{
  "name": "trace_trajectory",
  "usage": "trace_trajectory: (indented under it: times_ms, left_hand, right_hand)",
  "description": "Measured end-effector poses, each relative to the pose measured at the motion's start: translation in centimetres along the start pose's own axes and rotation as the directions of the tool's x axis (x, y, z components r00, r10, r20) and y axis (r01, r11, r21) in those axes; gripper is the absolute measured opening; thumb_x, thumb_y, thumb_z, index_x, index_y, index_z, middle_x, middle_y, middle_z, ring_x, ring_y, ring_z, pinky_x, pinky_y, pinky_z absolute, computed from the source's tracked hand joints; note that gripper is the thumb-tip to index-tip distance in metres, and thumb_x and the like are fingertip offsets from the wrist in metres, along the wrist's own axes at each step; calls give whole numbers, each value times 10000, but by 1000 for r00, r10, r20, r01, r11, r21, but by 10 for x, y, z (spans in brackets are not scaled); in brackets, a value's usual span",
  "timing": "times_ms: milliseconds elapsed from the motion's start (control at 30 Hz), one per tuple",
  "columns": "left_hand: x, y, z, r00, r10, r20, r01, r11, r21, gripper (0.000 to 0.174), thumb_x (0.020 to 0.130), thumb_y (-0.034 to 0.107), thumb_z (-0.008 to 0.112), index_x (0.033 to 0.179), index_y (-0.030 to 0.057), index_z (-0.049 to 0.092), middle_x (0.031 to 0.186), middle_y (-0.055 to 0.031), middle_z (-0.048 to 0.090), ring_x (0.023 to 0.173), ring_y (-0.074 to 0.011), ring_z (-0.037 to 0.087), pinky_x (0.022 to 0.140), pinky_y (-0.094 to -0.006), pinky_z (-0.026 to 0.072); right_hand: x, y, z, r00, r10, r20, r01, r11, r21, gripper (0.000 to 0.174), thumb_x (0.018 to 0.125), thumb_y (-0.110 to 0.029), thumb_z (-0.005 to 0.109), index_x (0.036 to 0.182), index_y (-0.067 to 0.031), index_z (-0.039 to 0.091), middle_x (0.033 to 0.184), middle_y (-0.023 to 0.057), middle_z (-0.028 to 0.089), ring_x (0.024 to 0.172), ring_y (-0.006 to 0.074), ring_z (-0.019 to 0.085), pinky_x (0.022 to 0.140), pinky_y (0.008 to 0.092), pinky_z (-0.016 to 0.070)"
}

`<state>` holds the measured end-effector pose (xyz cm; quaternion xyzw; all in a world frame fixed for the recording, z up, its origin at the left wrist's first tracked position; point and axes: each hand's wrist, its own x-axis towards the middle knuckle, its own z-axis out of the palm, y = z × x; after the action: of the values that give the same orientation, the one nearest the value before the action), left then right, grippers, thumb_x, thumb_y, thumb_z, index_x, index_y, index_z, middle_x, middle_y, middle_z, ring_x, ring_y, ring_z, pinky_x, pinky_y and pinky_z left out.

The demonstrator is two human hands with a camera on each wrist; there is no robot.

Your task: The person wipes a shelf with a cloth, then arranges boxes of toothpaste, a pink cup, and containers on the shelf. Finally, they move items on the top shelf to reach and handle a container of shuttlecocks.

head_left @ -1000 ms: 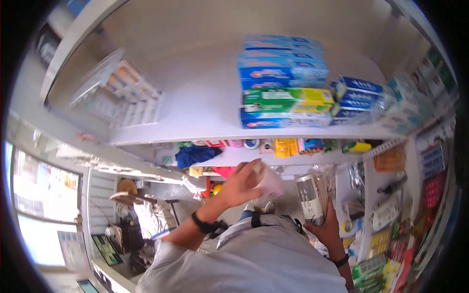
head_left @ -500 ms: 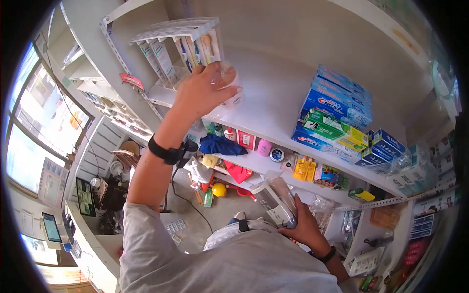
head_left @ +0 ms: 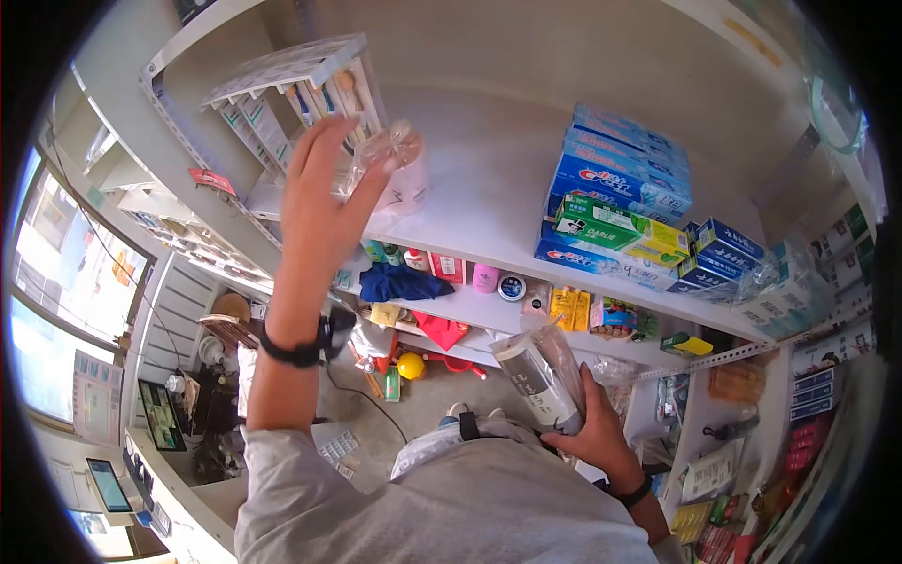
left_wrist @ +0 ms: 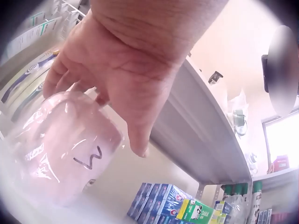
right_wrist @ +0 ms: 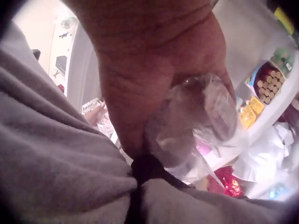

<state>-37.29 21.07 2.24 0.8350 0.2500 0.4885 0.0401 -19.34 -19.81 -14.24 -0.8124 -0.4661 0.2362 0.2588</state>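
Observation:
On the shelf's front left stands a pink, plastic-wrapped cylinder (head_left: 410, 184) with dark handwriting on its side. My left hand (head_left: 319, 197) is beside it, fingers extended and thumb spread away. From the left wrist view, a gap shows between the thumb and the glossy pink wrapping (left_wrist: 70, 149). Lower down, in front of my body, my right hand (head_left: 601, 437) grips a clear-wrapped cylinder (head_left: 540, 383) with a grey-and-white printed label. The right wrist view shows the crinkled plastic (right_wrist: 187, 116) against my palm; the fingertips are hidden behind it.
A toothbrush rack (head_left: 301, 89) stands close behind my left hand. Toothpaste boxes (head_left: 611, 179) are stacked at the shelf's right. The lower shelf holds a dark blue cloth (head_left: 404, 282), a pink bottle (head_left: 485, 277) and yellow packs (head_left: 569, 308). A yellow ball (head_left: 411, 366) lies on the floor.
My left hand carried the pink cylinder up and left to the shelf, then let go and drew back leftward. My right hand still holds the labelled cylinder. The head view swung left.

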Motion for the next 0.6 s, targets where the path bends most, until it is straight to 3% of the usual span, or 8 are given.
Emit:
trace_trajectory:
  times_ms: [33, 100, 167, 267, 333, 467, 500, 600]
  left_hand:
    - [-17, 14, -14, 1000, 5, -24, -7, 998, -56, 507, 878, 244, 806, 1311, 23, 660, 1308, -190, 667, 1212, -354, 647, 1017, -422, 528]
    - [-69, 36, -17, 932, -287, 222, 351, 866, -355, 431, 874, 192, 811, 1249, 19, 688, 1222, -159, 694, 1139, -272, 679, 943, -394, 563]
    - [-125, 55, 2, 855, -180, 487, 452, 719, -528, 506, 893, 219, 812, 1333, 29, 650, 1209, -133, 697, 1131, -219, 674, 925, -385, 573]
    - [-189, 90, 34, 590, -203, 781, 791, 341, -508, 627, 917, 233, 810, 1439, -3, 554, 1267, -134, 684, 1164, -238, 661, 1001, -402, 543]
    - [-211, 98, 47, 495, -115, 861, 867, 128, -481, 671, 920, 233, 807, 1472, -16, 519, 1330, -138, 656, 1235, -229, 625, 1054, -402, 514]
    - [-199, 86, 44, 468, -90, 879, 883, 20, -468, 665, 922, 216, 813, 1459, -33, 508, 1317, -138, 675, 1201, -216, 644, 1055, -394, 513]
    - [-196, 80, 40, 471, -109, 875, 879, -19, -476, 654, 922, 207, 812, 1456, -27, 515, 1308, -129, 677, 1198, -208, 642, 1053, -388, 513]
    - [-200, 66, 30, 508, -171, 845, 826, -184, -533, 551, 919, 131, 785, 1404, -4, 561, 1271, -116, 702, 1157, -209, 679, 1025, -387, 542]
  right_hand:
    - [1, -3, -3, 1000, -1, -5, 1, 1000, 5, 1341, 644, -403, 967, 1640, 32, 181, 1515, 338, 454, 1393, 471, 497, 1168, 494, 413]
    - [5, -8, -7, 1000, -18, -22, 18, 999, 26, 1336, 651, -419, 958, 1635, 45, 182, 1505, 345, 457, 1391, 472, 494, 1170, 496, 406]
    - [14, -14, -8, 998, -53, -41, 55, 997, 56, 1336, 656, -430, 957, 1629, 63, 185, 1503, 348, 456, 1394, 474, 492, 1173, 494, 403]
    - [32, -40, -11, 994, -100, -40, 105, 978, 178, 1330, 671, -448, 954, 1620, 85, 191, 1505, 348, 455, 1403, 476, 485, 1177, 497, 397]
    - [45, -59, -10, 988, -153, -14, 153, 967, 202, 1342, 678, -458, 952, 1621, 93, 172, 1523, 346, 438, 1418, 470, 472, 1182, 490, 392]
    - [68, -86, 3, 958, -286, -16, 283, 935, 214, 1398, 672, -497, 959, 1630, 92, 129, 1568, 342, 388, 1450, 460, 442, 1196, 473, 379]
    - [71, -96, -4, 947, -322, -6, 317, 929, 192, 1371, 708, -460, 959, 1640, 78, 108, 1605, 298, 365, 1482, 406, 422, 1219, 450, 347]
    - [84, -91, 9, 917, -384, -103, 359, 689, 629, 1255, 803, -376, 920, 1651, 59, 103, 1614, 238, 377, 1480, 340, 426, 1231, 427, 318]
